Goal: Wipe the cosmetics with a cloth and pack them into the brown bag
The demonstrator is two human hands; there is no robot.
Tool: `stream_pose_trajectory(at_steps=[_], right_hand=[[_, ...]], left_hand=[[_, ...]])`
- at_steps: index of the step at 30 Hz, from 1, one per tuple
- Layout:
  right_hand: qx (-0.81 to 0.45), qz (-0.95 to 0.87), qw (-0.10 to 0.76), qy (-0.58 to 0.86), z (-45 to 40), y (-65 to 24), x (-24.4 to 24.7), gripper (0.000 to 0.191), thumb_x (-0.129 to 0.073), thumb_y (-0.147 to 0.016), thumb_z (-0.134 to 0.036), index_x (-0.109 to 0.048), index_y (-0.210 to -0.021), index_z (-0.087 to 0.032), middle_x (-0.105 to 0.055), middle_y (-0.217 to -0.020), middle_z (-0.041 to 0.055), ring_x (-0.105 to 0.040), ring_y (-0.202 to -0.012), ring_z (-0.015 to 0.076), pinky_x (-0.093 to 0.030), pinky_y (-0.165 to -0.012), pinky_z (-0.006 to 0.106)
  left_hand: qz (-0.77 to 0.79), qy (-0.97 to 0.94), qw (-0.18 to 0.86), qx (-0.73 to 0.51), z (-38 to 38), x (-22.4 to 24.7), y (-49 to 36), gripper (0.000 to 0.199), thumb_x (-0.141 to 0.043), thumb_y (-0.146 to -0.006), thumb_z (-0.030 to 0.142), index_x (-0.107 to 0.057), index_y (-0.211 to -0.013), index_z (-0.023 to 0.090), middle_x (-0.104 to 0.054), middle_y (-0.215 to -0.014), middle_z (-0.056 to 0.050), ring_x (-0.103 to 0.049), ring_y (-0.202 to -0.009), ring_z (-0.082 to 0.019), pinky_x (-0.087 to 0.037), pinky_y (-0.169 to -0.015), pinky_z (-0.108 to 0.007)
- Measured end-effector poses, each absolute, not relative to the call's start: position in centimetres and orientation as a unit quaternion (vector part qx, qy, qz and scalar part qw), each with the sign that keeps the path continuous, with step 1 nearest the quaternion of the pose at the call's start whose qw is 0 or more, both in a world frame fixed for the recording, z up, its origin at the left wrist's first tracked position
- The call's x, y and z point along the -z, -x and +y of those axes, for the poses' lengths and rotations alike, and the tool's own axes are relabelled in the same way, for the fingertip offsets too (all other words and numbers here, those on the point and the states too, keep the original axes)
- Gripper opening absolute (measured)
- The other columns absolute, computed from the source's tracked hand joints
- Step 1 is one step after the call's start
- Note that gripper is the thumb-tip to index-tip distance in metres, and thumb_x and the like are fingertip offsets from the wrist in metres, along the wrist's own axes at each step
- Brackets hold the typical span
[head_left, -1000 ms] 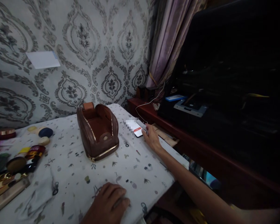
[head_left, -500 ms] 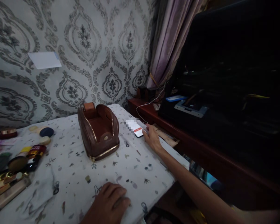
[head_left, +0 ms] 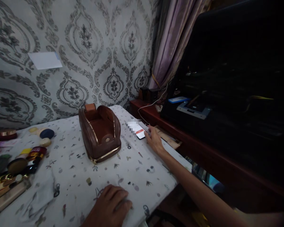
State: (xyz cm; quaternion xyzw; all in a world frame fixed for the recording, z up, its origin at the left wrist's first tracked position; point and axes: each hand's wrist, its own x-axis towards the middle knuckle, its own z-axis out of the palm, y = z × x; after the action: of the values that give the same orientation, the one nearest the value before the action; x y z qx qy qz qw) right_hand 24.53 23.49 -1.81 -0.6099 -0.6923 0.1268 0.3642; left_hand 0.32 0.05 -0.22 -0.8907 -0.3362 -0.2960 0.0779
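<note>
Phone (head_left: 139,131), one, at right hand (head_left: 154,140)

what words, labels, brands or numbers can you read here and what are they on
No text is clear enough to quote.
Dark red jar: lettering too blurred.
Phone: marks on the red banner too small, part of the screen pixelated.
Paper on the wall: none readable.

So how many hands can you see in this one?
2. The left hand rests on the patterned tabletop, nearer the camera than the brown bag; the right hand is at the lit phone, right of the bag. No others show.
</note>
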Motion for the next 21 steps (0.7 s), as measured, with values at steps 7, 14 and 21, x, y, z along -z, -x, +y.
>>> stream_pose_trajectory(at_steps=[7,14,21], right_hand=[[-0.127,-0.689,0.367,0.612,23.67,-24.57,2.04,0.053,-0.04,-0.09,-0.045,-0.045,-0.132,-0.014,-0.061,-0.12,0.0189,-0.058,-0.106,0.0303,-0.045,-0.088,0.046],[-0.123,-0.693,0.365,0.609,23.74,-24.61,2.1,0.055,-0.039,-0.091,-0.046,-0.045,-0.133,-0.011,-0.061,-0.119,0.0192,-0.058,-0.108,0.0301,-0.044,-0.091,0.045],[-0.128,-0.686,0.367,0.615,23.72,-24.52,2.09,0.055,-0.041,-0.089,-0.044,-0.045,-0.133,-0.012,-0.061,-0.12,0.0197,-0.058,-0.107,0.0304,-0.046,-0.088,0.044]], left_hand=[[-0.334,0.89,0.082,0.298,0.12,-0.15,-0.43,0.019,-0.044,-0.087,0.006,-0.06,-0.092,0.017,-0.067,-0.089,-0.006,-0.061,-0.079,-0.019,-0.051,-0.074,-0.034],[-0.342,0.883,0.079,0.31,0.08,0.11,-0.62,0.019,-0.043,-0.09,0.01,-0.06,-0.09,0.017,-0.067,-0.088,-0.006,-0.06,-0.08,-0.019,-0.049,-0.073,-0.033],[-0.333,0.891,0.081,0.299,0.09,0.28,-0.4,0.02,-0.042,-0.09,0.008,-0.06,-0.093,0.017,-0.065,-0.09,-0.006,-0.057,-0.082,-0.018,-0.048,-0.076,-0.034]])
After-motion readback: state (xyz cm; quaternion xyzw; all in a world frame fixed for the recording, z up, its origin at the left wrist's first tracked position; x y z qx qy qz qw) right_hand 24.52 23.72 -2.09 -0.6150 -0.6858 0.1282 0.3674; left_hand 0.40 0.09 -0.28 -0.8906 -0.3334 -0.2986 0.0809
